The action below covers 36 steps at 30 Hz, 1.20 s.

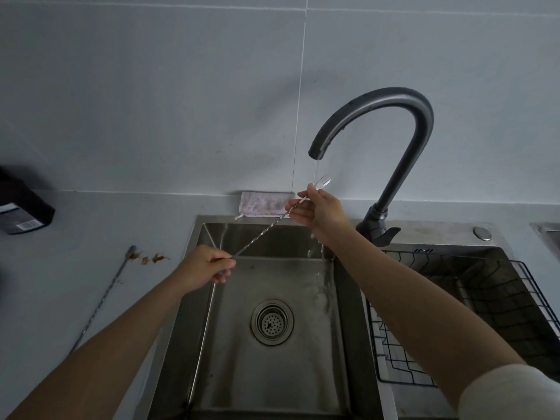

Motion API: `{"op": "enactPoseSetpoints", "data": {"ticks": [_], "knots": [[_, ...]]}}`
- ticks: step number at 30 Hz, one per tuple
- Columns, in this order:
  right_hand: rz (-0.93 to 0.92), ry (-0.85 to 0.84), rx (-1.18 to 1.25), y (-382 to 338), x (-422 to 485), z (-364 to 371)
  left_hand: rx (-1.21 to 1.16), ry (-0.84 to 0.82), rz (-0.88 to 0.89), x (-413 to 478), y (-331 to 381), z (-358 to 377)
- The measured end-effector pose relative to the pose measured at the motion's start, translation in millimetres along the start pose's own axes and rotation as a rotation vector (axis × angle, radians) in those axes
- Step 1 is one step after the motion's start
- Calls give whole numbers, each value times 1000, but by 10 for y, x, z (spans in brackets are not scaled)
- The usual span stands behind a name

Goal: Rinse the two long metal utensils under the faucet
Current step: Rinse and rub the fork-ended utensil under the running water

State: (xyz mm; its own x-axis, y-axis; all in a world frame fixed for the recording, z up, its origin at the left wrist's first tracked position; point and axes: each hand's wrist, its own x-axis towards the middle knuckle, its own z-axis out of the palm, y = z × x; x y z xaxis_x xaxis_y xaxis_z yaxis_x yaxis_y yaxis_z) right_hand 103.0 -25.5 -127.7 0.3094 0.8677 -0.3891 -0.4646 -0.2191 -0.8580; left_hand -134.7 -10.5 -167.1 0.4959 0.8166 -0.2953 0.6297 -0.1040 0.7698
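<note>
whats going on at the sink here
A person is rinsing a long twisted metal utensil over the sink. The left hand pinches its lower end, and the right hand holds it near the forked tip, which sits in the thin stream from the faucet. A second long utensil lies on the counter to the left, beside some brown stains, not yet picked up.
</note>
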Motion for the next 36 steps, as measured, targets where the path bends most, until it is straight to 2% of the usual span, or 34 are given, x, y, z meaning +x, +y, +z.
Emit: {"op": "enactPoseSetpoints", "data": {"ticks": [5, 12, 19, 24, 28, 31, 36], "knots": [[-17, 49, 158, -57, 12, -35, 24, -4, -24, -46, -29, -85], [3, 68, 74, -14, 19, -36, 39, 6, -69, -27, -57, -218], [-80, 68, 120, -57, 45, -121, 52, 24, -85, -38, -96, -313], [-3, 143, 126, -17, 66, -88, 114, 64, -76, -34, -126, -344], [47, 127, 130, -23, 109, -49, 207, 175, -32, -36, -95, -347], [102, 83, 249, -61, 112, -22, 302, 302, 63, -20, -51, -377], [96, 2, 324, -167, 98, -5, 330, 414, 174, 15, -9, -476]]}}
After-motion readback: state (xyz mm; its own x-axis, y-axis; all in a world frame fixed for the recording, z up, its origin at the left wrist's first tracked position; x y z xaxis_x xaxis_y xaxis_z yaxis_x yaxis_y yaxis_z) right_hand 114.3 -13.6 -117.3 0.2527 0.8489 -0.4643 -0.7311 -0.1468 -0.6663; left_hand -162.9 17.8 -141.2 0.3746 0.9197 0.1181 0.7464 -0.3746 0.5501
